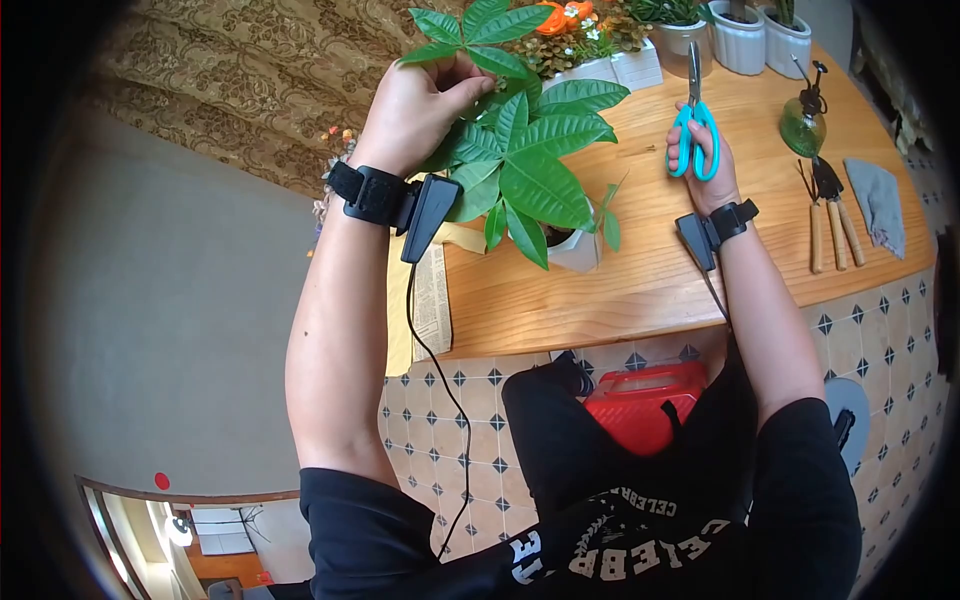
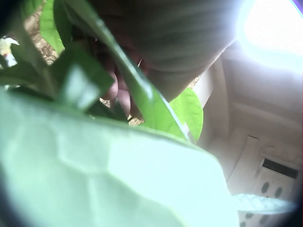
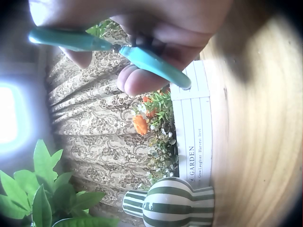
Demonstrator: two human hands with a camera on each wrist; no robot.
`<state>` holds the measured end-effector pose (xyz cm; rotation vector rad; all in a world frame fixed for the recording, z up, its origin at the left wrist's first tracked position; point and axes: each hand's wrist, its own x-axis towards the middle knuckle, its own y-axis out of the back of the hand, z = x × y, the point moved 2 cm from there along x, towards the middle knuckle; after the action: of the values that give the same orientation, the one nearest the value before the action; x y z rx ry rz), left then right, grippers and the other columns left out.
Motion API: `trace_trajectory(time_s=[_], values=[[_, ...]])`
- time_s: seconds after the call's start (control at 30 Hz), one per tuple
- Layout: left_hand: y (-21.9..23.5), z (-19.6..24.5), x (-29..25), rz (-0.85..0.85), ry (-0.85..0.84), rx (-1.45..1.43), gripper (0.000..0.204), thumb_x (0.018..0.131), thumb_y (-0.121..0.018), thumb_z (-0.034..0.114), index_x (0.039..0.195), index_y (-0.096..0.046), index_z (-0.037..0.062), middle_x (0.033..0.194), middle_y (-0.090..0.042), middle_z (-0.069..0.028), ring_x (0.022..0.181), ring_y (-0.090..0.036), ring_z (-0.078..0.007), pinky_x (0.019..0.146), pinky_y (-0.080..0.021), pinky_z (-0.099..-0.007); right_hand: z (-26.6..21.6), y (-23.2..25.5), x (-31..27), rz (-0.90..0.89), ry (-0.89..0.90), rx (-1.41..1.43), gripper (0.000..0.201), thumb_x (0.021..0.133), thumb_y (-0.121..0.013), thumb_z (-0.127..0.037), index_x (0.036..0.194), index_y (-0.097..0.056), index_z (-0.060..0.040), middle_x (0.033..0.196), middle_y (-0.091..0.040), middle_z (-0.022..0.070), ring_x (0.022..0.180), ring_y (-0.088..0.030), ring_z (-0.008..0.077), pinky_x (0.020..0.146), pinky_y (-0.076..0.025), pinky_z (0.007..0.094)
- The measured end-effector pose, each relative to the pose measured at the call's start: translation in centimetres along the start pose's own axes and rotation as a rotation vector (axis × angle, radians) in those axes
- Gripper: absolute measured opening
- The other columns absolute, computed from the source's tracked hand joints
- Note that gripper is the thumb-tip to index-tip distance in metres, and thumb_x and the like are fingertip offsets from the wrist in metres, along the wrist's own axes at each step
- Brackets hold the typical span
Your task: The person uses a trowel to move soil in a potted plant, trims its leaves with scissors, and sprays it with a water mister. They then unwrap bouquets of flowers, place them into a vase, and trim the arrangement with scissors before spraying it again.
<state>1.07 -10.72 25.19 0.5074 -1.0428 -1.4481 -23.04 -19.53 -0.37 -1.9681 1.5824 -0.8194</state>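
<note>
A leafy green potted plant (image 1: 545,185) stands near the table's front edge, its broad leaves spreading over the white pot (image 1: 575,252). My left hand (image 1: 410,115) is up among its upper leaves, thumb and fingers pinching at a stem; leaves partly cover the fingers (image 2: 122,97) in the left wrist view. A pair of scissors (image 1: 699,150) with turquoise handles is in my right hand (image 1: 712,165), blades pointing away from me. In the right wrist view, the fingers curl about the turquoise handles (image 3: 154,66).
Orange flowers (image 1: 570,15) fill a white planter (image 1: 637,68) at the back, near white pots (image 1: 740,45). A green-striped vase (image 3: 168,203) stands by it. Right: a spray bottle (image 1: 803,128), wooden-handled garden tools (image 1: 834,230) and a grey cloth (image 1: 875,205). Newspaper (image 1: 430,300) lies at the left edge.
</note>
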Motion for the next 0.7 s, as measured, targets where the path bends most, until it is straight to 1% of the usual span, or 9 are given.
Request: trace_trajectory(time_s=[0.13, 0.23, 0.33, 0.43, 0.47, 0.5, 0.57, 0.63, 0.7], values=[[-0.1, -1.1, -0.2, 0.071, -0.059, -0.068, 0.016, 0.082, -0.069, 0.009, 0.089, -0.063, -0.0042, 0.078, -0.065, -0.0041, 0.071, -0.057, -0.0085, 0.064, -0.047, -0.0261, -0.1, -0.1, -0.1, 0.002, 0.004, -0.009, 0.049, 0.091, -0.058, -0.026, 0.131, -0.045, -0.0005, 0.081, -0.061, 0.0057, 0.065, -0.058, 0.0108, 0.056, -0.049, 0.0239], [0.0, -1.2, -0.1, 0.061, -0.082, -0.052, 0.019, 0.082, -0.069, 0.010, 0.092, -0.063, -0.0045, 0.079, -0.065, -0.0045, 0.071, -0.058, -0.0092, 0.065, -0.048, -0.0266, -0.1, -0.2, -0.1, 0.009, -0.004, 0.002, 0.049, 0.092, -0.058, -0.026, 0.131, -0.045, -0.0004, 0.081, -0.061, 0.0058, 0.065, -0.058, 0.0107, 0.056, -0.050, 0.0237], [0.1, -0.2, -0.5, 0.130, -0.099, -0.022, 0.016, 0.083, -0.069, 0.008, 0.093, -0.063, -0.0031, 0.081, -0.065, -0.0043, 0.073, -0.059, -0.0094, 0.067, -0.049, -0.0251, -0.1, -0.1, 0.0, -0.005, 0.002, 0.002, 0.049, 0.092, -0.058, -0.026, 0.131, -0.045, -0.0004, 0.081, -0.061, 0.0058, 0.064, -0.058, 0.0107, 0.056, -0.050, 0.0237], [1.1, 1.8, -1.4, 0.369, -0.154, -0.143, 0.018, 0.086, -0.067, 0.007, 0.101, -0.063, -0.0018, 0.094, -0.066, -0.0046, 0.083, -0.060, -0.0090, 0.074, -0.049, -0.0216, -0.1, -0.2, 0.0, -0.013, 0.001, 0.017, 0.048, 0.091, -0.058, -0.026, 0.130, -0.045, -0.0005, 0.080, -0.061, 0.0058, 0.064, -0.058, 0.0106, 0.056, -0.050, 0.0237], [1.2, 2.5, -2.1, 0.466, -0.203, -0.219, 0.018, 0.086, -0.067, 0.006, 0.102, -0.063, -0.0011, 0.095, -0.066, -0.0050, 0.084, -0.061, -0.0090, 0.075, -0.049, -0.0210, -0.1, -0.2, 0.0, -0.012, 0.000, 0.014, 0.048, 0.091, -0.058, -0.026, 0.130, -0.045, -0.0005, 0.080, -0.061, 0.0058, 0.064, -0.058, 0.0107, 0.056, -0.050, 0.0237], [1.3, 3.6, -3.2, 0.521, -0.189, -0.161, 0.018, 0.086, -0.067, 0.004, 0.102, -0.062, -0.0011, 0.094, -0.065, -0.0044, 0.084, -0.061, -0.0094, 0.075, -0.049, -0.0211, -0.1, -0.1, 0.0, -0.011, 0.001, 0.010, 0.048, 0.091, -0.058, -0.026, 0.130, -0.045, -0.0006, 0.080, -0.061, 0.0058, 0.064, -0.058, 0.0107, 0.056, -0.050, 0.0237], [0.6, 5.8, -5.6, 0.601, -0.319, -0.019, 0.013, 0.081, -0.070, 0.003, 0.091, -0.063, 0.0002, 0.081, -0.065, -0.0026, 0.070, -0.058, -0.0056, 0.061, -0.047, -0.0196, -0.1, -0.2, 0.0, -0.007, 0.001, 0.002, 0.048, 0.091, -0.058, -0.026, 0.130, -0.045, -0.0007, 0.080, -0.061, 0.0058, 0.064, -0.058, 0.0107, 0.056, -0.050, 0.0238], [-0.9, 8.3, -8.4, 0.409, -0.408, 0.176, 0.015, 0.081, -0.067, -0.003, 0.095, -0.062, 0.0002, 0.089, -0.064, -0.0056, 0.080, -0.060, -0.0100, 0.070, -0.048, -0.0228, -0.2, -0.2, -0.1, -0.002, -0.003, -0.005, 0.048, 0.092, -0.058, -0.026, 0.130, -0.045, -0.0007, 0.081, -0.061, 0.0060, 0.064, -0.058, 0.0108, 0.055, -0.050, 0.0239], [-2.5, 10.0, -9.7, 0.175, -0.612, 0.377, 0.024, 0.072, -0.070, -0.006, 0.093, -0.063, 0.0028, 0.087, -0.064, -0.0079, 0.076, -0.061, -0.0150, 0.068, -0.048, -0.0267, -0.1, -0.2, 0.0, -0.005, -0.005, -0.001, 0.048, 0.092, -0.058, -0.026, 0.130, -0.045, -0.0007, 0.081, -0.061, 0.0062, 0.064, -0.058, 0.0110, 0.055, -0.050, 0.0239]])
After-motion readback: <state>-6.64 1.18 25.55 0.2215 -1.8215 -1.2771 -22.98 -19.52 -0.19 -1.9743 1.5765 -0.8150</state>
